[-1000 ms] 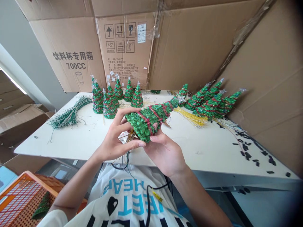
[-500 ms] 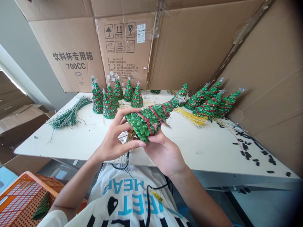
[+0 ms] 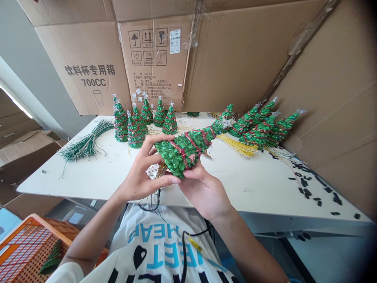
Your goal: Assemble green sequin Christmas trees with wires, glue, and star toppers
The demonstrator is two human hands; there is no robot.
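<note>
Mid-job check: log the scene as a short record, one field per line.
Held tree: tilted, star to the right
Left grip: at its base
Right grip: beneath, thumb near its lower edge
Table, left: green wires, standing trees
Table, right: yellow wires, leaning trees, black bits
Behind: cardboard
Lower left: orange crate, green piece inside

Tall cardboard panels (image 3: 241, 59) stand behind the white tabletop (image 3: 250, 188), printed with handling symbols and "700CC" and bearing a white label (image 3: 174, 41). Small black pieces (image 3: 307, 193) lie scattered at the tabletop's right side. At lower left sits an orange basket (image 3: 59, 226); above it, a brown carton (image 3: 26, 147) near a grey wall (image 3: 17, 35).
</note>
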